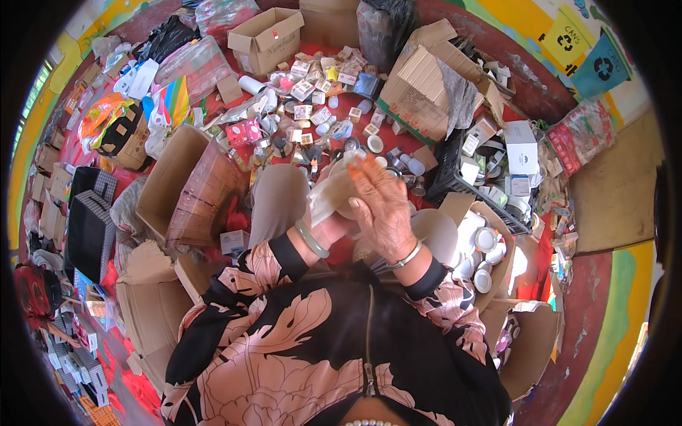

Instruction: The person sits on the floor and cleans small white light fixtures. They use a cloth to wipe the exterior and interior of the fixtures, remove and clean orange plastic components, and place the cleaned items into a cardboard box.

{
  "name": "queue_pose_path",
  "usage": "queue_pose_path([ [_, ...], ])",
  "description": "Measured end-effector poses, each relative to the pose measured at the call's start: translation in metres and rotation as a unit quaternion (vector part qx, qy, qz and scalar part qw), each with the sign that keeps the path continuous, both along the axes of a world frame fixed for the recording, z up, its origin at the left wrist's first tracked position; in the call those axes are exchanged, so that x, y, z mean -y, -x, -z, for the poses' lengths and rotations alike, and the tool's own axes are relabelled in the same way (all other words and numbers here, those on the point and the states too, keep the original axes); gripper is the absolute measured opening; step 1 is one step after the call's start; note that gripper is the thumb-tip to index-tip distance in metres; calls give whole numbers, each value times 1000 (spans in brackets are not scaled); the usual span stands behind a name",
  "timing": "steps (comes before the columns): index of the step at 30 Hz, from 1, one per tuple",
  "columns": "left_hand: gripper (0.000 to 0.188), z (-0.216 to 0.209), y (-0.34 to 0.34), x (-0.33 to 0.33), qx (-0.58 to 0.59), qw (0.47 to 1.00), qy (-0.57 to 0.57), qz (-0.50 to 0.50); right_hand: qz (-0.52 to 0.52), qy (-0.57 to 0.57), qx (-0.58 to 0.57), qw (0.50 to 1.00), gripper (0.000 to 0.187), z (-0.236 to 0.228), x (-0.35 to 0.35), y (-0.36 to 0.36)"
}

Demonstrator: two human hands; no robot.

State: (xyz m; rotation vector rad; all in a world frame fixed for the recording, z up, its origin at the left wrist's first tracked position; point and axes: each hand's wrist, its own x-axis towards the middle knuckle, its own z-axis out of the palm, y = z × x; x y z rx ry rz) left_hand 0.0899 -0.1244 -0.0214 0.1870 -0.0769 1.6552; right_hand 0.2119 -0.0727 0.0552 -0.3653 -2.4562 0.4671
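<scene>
My left hand (332,228), with a pale green bangle at its wrist, is closed around a pale, cloth-like piece (328,197) in front of my lap. Over it from the right comes my right hand (386,207), a silver bangle on that wrist. Its fingers lie close together and its thumb is bent inward against the pale piece. Whether something else lies under the palm is hidden. Just beyond the fingertips is a round white lid (375,143), among small jars and boxes on the red floor covering.
Small cartons (302,90) and jars spread ahead, below an open cardboard box (266,41). At right stand a black crate (455,181) of packages and a carton of white round containers (486,240). Open cardboard boxes (170,184) flank my left side. A large torn carton (419,89) stands far right.
</scene>
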Motion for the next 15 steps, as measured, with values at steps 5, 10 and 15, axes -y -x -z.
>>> queue_pose_path([
  [5, 50, -17, -21, 4, 30, 995, -98, -4, 24, 5, 57, 998, 54, 11, 14, 12],
  [10, 49, -30, -23, 16, -164, 980, 16, -113, 70, 57, 0, 996, 52, 16, 1, 29],
  [15, 50, -45, -3, 13, -134, 966, 160, -155, 46, -4, 24, 999, 54, 39, -3, 5],
])
